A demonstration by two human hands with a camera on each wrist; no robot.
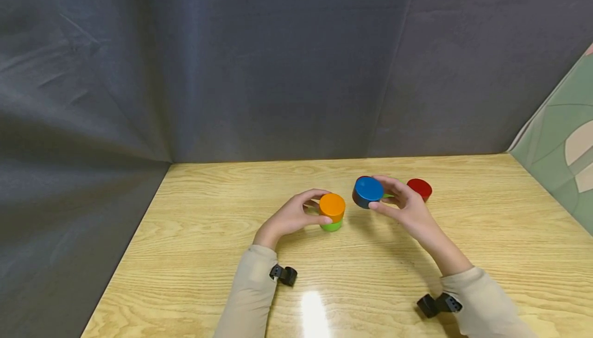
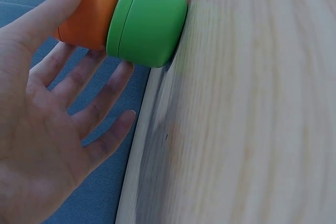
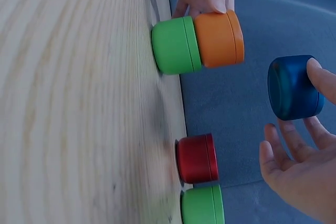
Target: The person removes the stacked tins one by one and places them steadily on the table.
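1. The left hand point(image 1: 292, 218) is seen to the left of the orange cup point(image 1: 332, 207), its thumb and fingers laid against that cup's sides in a light grasp; in the left wrist view the thumb point(image 2: 58, 6) rests on the orange wall while the other fingers are spread loosely beside it.
2. The orange cup is stacked directly on a green cup point(image 1: 331, 226), which stands on the wooden table point(image 1: 208, 225); the two are shown touching end to end in the right wrist view point(image 3: 219, 39) point(image 3: 176, 45).
3. Just to the right of the orange cup, and apart from it, a blue cup point(image 1: 367, 192) is held off the table and tilted, pinched between the thumb and fingers of the right hand point(image 1: 407, 207); in the right wrist view a fingertip point(image 3: 320, 77) is pressed on its rim point(image 3: 293, 87).
4. Farther right of the orange cup, beyond the right hand, a red cup point(image 1: 419, 189) stands on the table.
5. Next to the red cup a second green cup point(image 3: 202, 205) is seen in the right wrist view, just beside it; whether they touch cannot be told.
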